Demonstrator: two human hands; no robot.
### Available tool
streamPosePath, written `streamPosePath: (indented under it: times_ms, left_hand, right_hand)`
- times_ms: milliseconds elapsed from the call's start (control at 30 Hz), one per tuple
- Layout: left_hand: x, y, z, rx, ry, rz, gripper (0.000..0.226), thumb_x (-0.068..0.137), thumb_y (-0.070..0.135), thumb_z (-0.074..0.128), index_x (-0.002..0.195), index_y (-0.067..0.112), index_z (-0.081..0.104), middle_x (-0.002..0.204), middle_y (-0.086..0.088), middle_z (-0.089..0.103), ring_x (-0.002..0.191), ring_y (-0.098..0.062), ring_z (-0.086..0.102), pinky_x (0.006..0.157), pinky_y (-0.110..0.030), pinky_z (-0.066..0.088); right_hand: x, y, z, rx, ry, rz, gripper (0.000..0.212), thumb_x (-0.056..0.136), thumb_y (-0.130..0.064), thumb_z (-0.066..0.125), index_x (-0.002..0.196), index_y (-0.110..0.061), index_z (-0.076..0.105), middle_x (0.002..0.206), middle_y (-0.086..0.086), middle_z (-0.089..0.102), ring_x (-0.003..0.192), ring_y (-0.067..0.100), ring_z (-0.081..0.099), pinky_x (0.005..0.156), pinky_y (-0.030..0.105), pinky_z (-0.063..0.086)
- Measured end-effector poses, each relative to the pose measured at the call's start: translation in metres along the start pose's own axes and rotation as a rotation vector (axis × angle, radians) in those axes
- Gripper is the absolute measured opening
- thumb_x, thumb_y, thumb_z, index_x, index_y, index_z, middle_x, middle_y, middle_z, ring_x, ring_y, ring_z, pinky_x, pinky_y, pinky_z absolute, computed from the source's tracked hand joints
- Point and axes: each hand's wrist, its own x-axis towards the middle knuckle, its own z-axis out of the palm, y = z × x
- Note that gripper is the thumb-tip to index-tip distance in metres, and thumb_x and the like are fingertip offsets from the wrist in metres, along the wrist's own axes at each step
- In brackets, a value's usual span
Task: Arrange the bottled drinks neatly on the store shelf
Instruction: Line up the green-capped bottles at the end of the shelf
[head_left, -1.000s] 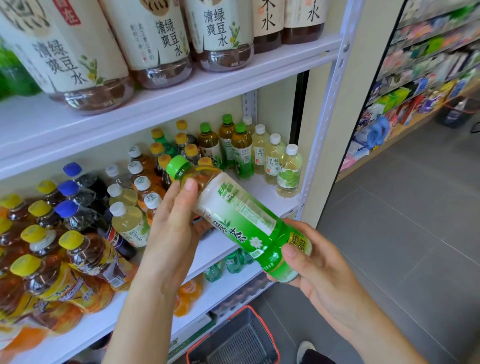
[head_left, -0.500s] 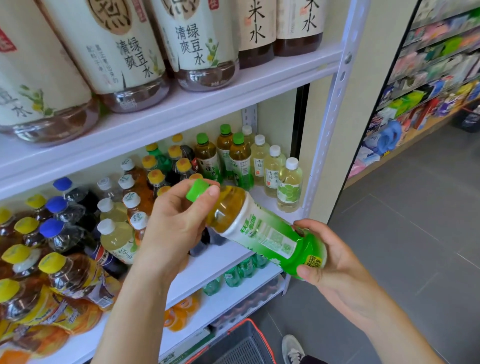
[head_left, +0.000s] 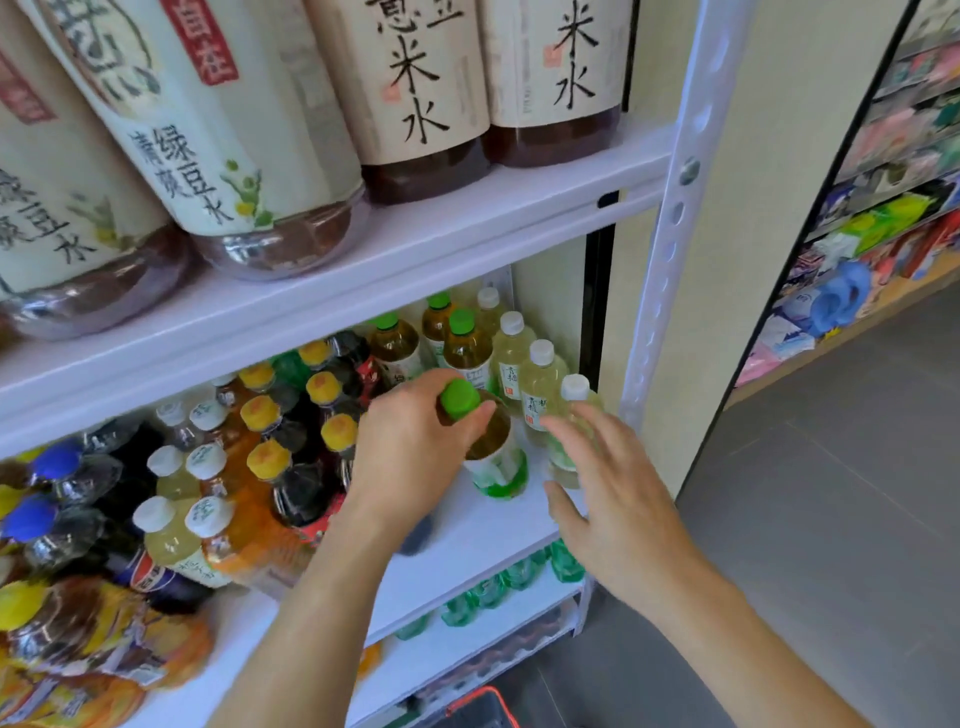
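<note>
A green tea bottle (head_left: 493, 457) with a green cap stands upright on the white middle shelf (head_left: 467, 540), in front of other green-capped tea bottles (head_left: 465, 348). My left hand (head_left: 410, 447) grips it around the neck just under the cap. My right hand (head_left: 608, 488) hovers with fingers spread just right of it, in front of a row of pale white-capped bottles (head_left: 540, 384). The frontmost pale bottle (head_left: 571, 415) is partly hidden behind my right fingers.
Dark yellow-capped bottles (head_left: 322, 431), white-capped and blue-capped bottles (head_left: 36, 519) crowd the shelf's left. Large labelled bottles (head_left: 249, 156) fill the upper shelf. A white upright post (head_left: 670, 234) bounds the right side. Green bottles (head_left: 509, 571) sit on the shelf below; a red basket (head_left: 483, 706) is on the floor.
The green tea bottle went from tilted in both hands to upright on the shelf. My right hand has let go of its base and opened; my left hand still holds its neck.
</note>
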Motion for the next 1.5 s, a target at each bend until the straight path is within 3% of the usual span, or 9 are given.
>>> streamPosePath:
  times_ms: [267, 433, 667, 800, 867, 967, 1367, 1433, 1500]
  left_hand:
    - [0.048, -0.017, 0.063, 0.042, -0.122, -0.244, 0.026, 0.087, 0.036, 0.071, 0.1, 0.015, 0.066, 0.09, -0.003, 0.07, 0.086, -0.026, 0.064, 0.076, -0.039, 0.053]
    - [0.065, -0.027, 0.084, -0.1, -0.14, -0.391, 0.026, 0.089, 0.03, 0.07, 0.108, 0.014, 0.066, 0.094, -0.007, 0.071, 0.085, -0.029, 0.069, 0.078, -0.042, 0.056]
    - [0.072, -0.032, 0.083, -0.434, -0.236, -0.548, 0.034, 0.088, -0.001, 0.06, 0.118, 0.014, 0.062, 0.081, -0.011, 0.063, 0.073, -0.025, 0.062, 0.083, -0.052, 0.057]
    - [0.081, -0.038, 0.068, -0.031, -0.05, -0.469, 0.045, 0.086, 0.004, 0.055, 0.129, 0.011, 0.059, 0.109, -0.013, 0.062, 0.104, -0.03, 0.059, 0.089, -0.031, 0.046]
    - [0.091, -0.041, 0.06, 0.242, 0.017, -0.368, 0.048, 0.082, 0.001, 0.053, 0.13, 0.005, 0.055, 0.124, -0.022, 0.055, 0.118, -0.038, 0.05, 0.1, -0.039, 0.041]
    - [0.112, -0.047, 0.056, 0.534, -0.116, -0.376, 0.058, 0.085, 0.002, 0.054, 0.141, 0.003, 0.039, 0.145, -0.025, 0.037, 0.135, -0.043, 0.032, 0.115, -0.047, 0.027]
    - [0.128, -0.065, 0.056, 0.772, -0.517, -0.365, 0.049, 0.084, 0.006, 0.061, 0.131, 0.01, 0.049, 0.133, -0.024, 0.043, 0.122, -0.044, 0.046, 0.097, -0.05, 0.047]
    - [0.113, -0.057, 0.056, 0.768, -0.569, -0.329, 0.04, 0.085, 0.005, 0.056, 0.125, 0.01, 0.056, 0.127, -0.023, 0.051, 0.117, -0.04, 0.051, 0.09, -0.046, 0.051]
    - [0.096, -0.046, 0.051, 0.74, -0.573, -0.312, 0.033, 0.091, 0.008, 0.054, 0.123, 0.01, 0.056, 0.124, -0.023, 0.051, 0.114, -0.039, 0.053, 0.089, -0.044, 0.049]
  right_hand:
    - [0.043, 0.021, 0.028, -0.228, -0.242, 0.102, 0.069, 0.094, -0.031, 0.054, 0.151, -0.013, 0.018, 0.157, 0.025, 0.008, 0.146, 0.038, 0.006, 0.122, 0.041, 0.009]
    - [0.044, 0.026, 0.036, -0.284, -0.25, 0.109, 0.071, 0.091, -0.034, 0.058, 0.15, -0.01, 0.025, 0.155, 0.024, 0.008, 0.145, 0.041, 0.014, 0.12, 0.045, 0.019]
    - [0.04, 0.026, 0.038, -0.105, -0.109, 0.125, 0.065, 0.08, -0.009, 0.071, 0.139, 0.001, 0.046, 0.15, 0.029, 0.031, 0.145, 0.048, 0.019, 0.116, 0.051, 0.027]
    - [0.036, 0.031, 0.037, 0.007, -0.034, 0.078, 0.056, 0.079, -0.002, 0.069, 0.132, 0.002, 0.052, 0.145, 0.028, 0.041, 0.141, 0.046, 0.03, 0.108, 0.056, 0.04]
    - [0.033, 0.034, 0.038, 0.06, 0.027, 0.037, 0.053, 0.078, 0.001, 0.069, 0.129, 0.002, 0.055, 0.14, 0.027, 0.046, 0.137, 0.045, 0.037, 0.102, 0.056, 0.045]
    - [0.028, 0.034, 0.04, 0.127, 0.109, -0.02, 0.049, 0.078, 0.006, 0.068, 0.126, 0.002, 0.058, 0.135, 0.024, 0.051, 0.13, 0.044, 0.045, 0.099, 0.053, 0.048]
    - [-0.003, 0.032, 0.045, 0.295, 0.105, -0.016, 0.038, 0.081, -0.004, 0.057, 0.119, -0.005, 0.062, 0.125, 0.009, 0.058, 0.115, 0.022, 0.05, 0.102, 0.008, 0.027]
    - [-0.009, 0.032, 0.049, 0.376, 0.058, 0.028, 0.037, 0.083, -0.005, 0.058, 0.12, -0.008, 0.061, 0.125, 0.005, 0.059, 0.115, 0.019, 0.052, 0.102, 0.012, 0.034]
    - [-0.014, 0.035, 0.055, 0.486, -0.031, 0.129, 0.041, 0.086, -0.002, 0.063, 0.124, -0.015, 0.058, 0.126, -0.002, 0.057, 0.115, 0.017, 0.053, 0.101, 0.03, 0.046]
